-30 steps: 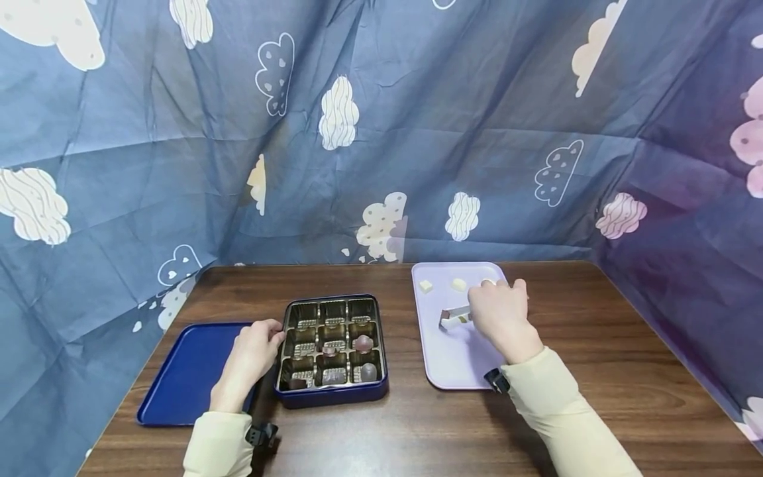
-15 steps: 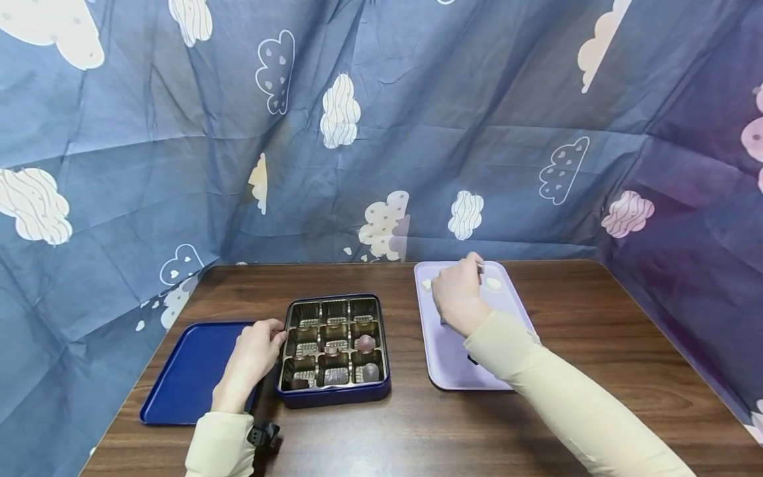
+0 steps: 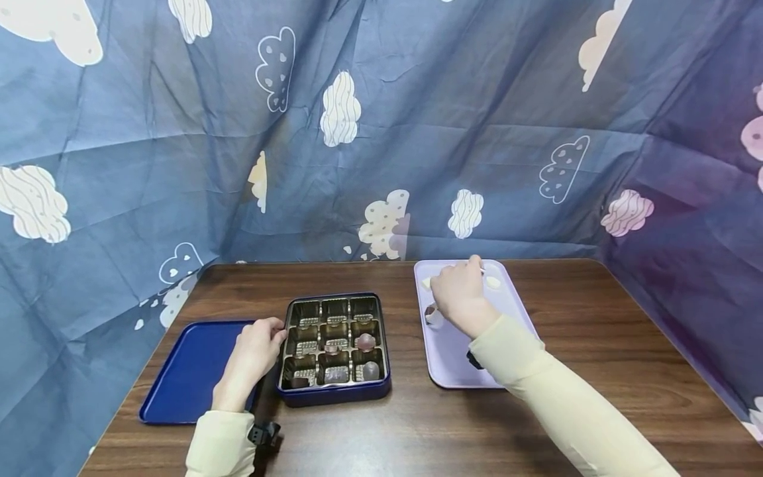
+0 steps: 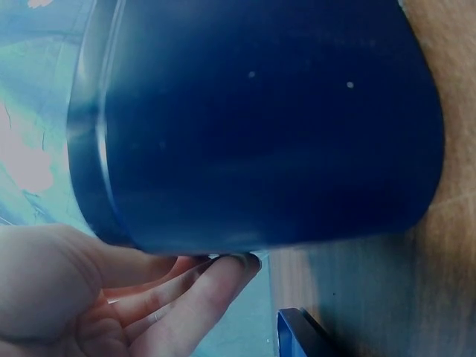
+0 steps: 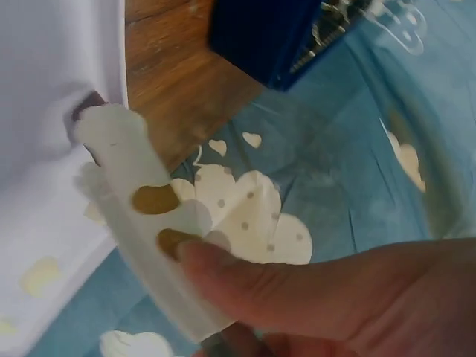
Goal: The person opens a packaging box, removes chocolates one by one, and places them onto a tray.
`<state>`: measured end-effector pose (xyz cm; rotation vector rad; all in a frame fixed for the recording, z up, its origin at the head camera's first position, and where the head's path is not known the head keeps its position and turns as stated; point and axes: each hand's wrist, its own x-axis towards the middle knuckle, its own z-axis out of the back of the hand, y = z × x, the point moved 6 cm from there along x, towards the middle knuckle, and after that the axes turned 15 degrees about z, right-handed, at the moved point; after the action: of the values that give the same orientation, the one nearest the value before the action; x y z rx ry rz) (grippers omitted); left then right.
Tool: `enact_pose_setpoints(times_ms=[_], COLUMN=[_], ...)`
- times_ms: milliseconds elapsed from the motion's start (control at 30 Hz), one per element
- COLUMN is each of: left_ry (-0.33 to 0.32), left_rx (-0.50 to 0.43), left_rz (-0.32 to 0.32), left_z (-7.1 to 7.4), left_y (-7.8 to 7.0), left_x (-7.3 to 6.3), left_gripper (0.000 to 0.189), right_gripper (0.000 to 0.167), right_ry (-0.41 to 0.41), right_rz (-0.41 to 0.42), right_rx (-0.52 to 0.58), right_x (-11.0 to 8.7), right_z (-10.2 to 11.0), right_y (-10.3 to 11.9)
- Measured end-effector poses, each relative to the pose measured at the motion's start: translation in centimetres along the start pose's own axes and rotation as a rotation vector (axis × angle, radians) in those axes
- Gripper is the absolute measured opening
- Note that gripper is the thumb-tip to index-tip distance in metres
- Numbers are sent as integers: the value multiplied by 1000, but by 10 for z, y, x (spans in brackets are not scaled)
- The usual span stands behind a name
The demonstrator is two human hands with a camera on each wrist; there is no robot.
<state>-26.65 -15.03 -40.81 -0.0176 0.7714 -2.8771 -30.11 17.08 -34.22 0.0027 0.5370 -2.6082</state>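
In the head view my right hand [image 3: 461, 295] pinches a pair of tongs [image 5: 141, 163] above the lavender tray [image 3: 465, 371]. Close by the pale, scalloped tips is a dark brown chocolate [image 5: 93, 103], also visible in the head view; whether the tips grip it cannot be told. My left hand [image 3: 256, 348] touches the left side of a square blue tin [image 3: 334, 396] with its fingertips. Gold compartments divide the tin. A pinkish chocolate [image 3: 366, 342] and a dark round chocolate [image 3: 371, 371] sit in its right column, with more dark pieces in the front row.
A flat blue lid or tray [image 3: 187, 377] lies left of the tin, partly under my left forearm. Small white pieces, one at the tray's upper right [image 3: 493, 283], rest on the lavender tray. Wooden table [image 3: 405, 437] separates tin and tray; a cloud-patterned cloth [image 3: 334, 199] hangs behind.
My right hand has moved left over the lavender tray and turned with the tongs, whose tips and the brown chocolate now show at the tray's left side. My left hand stays against the tin.
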Motion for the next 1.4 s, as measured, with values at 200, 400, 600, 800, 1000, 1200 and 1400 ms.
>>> enact_pose_setpoints(times_ms=[200, 400, 600, 800, 1000, 1200, 1400], left_ry=[0, -5, -1, -3, 3, -21, -33], left_rx=[2, 3, 2, 2, 8, 1, 1], left_rz=[-1, -8, -7, -15, -8, -29, -38], left_z=[1, 0, 0, 0, -2, -1, 1], left_y=[0, 1, 1, -2, 0, 1, 1], left_x=[0, 0, 0, -1, -1, -2, 0], left_gripper=[21, 21, 21, 21, 22, 20, 19], right_gripper=[18, 18, 23, 32, 38, 36, 33], right_ry=[-103, -171, -353, -582, -665, -667, -608], right_rz=[-15, -42, 24, 275, 412, 490, 446], right_rx=[171, 328, 277, 63, -10, -31, 51], right_x=[-25, -45, -54, -59, -55, -43, -41], right_z=[-16, -35, -44, -52, -64, -74, -80], right_y=[-23, -43, -44, -43, -51, -54, -60])
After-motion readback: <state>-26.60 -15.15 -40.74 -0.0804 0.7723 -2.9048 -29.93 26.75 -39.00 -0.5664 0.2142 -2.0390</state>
